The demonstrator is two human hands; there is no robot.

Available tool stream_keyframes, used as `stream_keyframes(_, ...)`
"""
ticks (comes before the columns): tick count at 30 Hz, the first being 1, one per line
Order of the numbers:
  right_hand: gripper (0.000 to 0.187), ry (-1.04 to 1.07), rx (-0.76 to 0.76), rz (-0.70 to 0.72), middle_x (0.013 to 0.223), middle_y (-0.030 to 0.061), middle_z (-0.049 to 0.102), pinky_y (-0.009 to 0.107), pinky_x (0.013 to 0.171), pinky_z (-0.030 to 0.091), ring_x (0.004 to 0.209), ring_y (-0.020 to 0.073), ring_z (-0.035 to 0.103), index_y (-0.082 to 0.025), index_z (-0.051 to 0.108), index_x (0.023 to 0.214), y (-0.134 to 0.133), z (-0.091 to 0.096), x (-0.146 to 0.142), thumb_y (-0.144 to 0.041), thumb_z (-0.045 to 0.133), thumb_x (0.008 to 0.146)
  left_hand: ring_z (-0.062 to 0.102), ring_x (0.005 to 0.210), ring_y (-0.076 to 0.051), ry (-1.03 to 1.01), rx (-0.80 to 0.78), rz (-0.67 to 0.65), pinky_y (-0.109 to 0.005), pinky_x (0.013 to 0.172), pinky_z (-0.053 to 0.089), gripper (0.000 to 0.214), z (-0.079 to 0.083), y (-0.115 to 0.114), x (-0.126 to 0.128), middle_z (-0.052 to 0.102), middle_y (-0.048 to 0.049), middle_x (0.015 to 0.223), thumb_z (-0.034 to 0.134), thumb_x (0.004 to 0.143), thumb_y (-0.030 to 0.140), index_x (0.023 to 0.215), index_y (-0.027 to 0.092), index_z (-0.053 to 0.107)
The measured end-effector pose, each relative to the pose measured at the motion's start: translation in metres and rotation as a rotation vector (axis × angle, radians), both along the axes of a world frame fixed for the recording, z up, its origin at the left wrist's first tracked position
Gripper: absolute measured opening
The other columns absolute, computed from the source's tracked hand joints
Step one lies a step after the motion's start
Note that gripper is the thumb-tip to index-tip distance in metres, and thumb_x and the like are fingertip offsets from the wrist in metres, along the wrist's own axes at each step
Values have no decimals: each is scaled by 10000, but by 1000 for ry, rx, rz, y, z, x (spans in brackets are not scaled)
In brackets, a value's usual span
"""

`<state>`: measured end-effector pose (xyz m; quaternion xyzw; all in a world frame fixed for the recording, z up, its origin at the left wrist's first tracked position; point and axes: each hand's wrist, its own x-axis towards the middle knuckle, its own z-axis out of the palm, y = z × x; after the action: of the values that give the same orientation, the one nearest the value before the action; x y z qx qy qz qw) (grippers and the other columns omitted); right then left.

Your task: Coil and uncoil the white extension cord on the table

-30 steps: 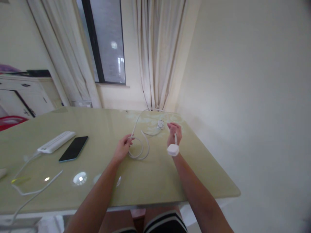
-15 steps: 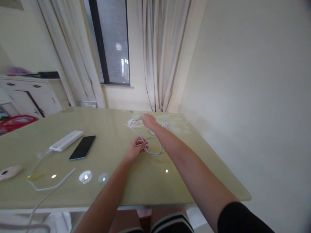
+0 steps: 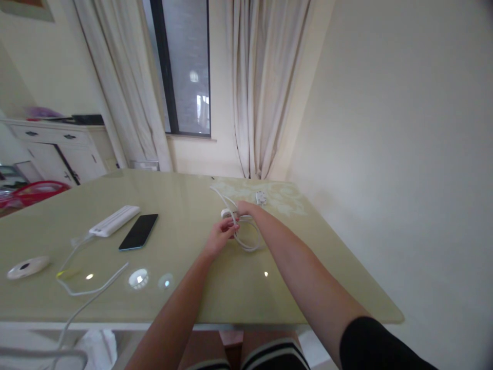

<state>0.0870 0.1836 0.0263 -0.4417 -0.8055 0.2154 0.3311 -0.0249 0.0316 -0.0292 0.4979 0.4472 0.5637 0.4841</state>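
Note:
A white cable (image 3: 246,242) lies looped on the pale green table (image 3: 192,293), with a small white plug block (image 3: 225,213) at one end. My left hand (image 3: 220,237) is closed on the coil of the cable. My right hand (image 3: 246,209) reaches over it and pinches the cable right beside the plug block. The two hands touch above the loop. A second small white plug (image 3: 261,197) lies on the table just behind my right hand.
A white power strip (image 3: 114,220) and a black phone (image 3: 138,232) lie to the left. A round white disc (image 3: 27,267) sits near the left edge, with another white cord (image 3: 90,290) trailing off the front. Curtains, a window and a white cabinet (image 3: 57,149) stand behind.
My right hand, which held the plug block up near my wrist, swung out to the far left and has now drawn back to meet my left hand at the coil.

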Motion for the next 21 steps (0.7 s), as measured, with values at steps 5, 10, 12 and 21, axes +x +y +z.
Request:
stream_keyframes(5,406,-2,20,-32,1100,100,734,319,927,506,990,204,670,-152,719,1180,-33,20,33,-144,677,777,685,842,-198,-30,-25,42,-307,739,562,692,-3,3,-2,760,-100,978,852,644,607,1166,166,741)
stream_keyframes(10,284,57,429,5,1025,92,720,302,906,461,959,201,646,-196,712,1116,-123,11,73,-203,460,984,683,1011,-222,-143,-50,-5,-340,881,557,745,-3,1,-1,744,-133,1149,848,660,609,1247,172,711)
stream_keyframes(12,246,-108,556,37,924,91,719,309,856,447,882,210,633,-189,722,1071,-150,3,82,-210,498,972,675,1056,-228,-163,-49,-12,-344,914,545,712,0,-4,0,735,-124,1176,849,679,584,1257,192,709)
stream_keyframes(21,177,-109,523,-113,879,65,728,282,777,450,814,184,646,-192,703,1016,-166,-8,83,-220,531,984,701,919,-220,-84,-71,125,-330,778,569,622,7,-9,0,757,-97,1053,875,619,583,1093,198,760)
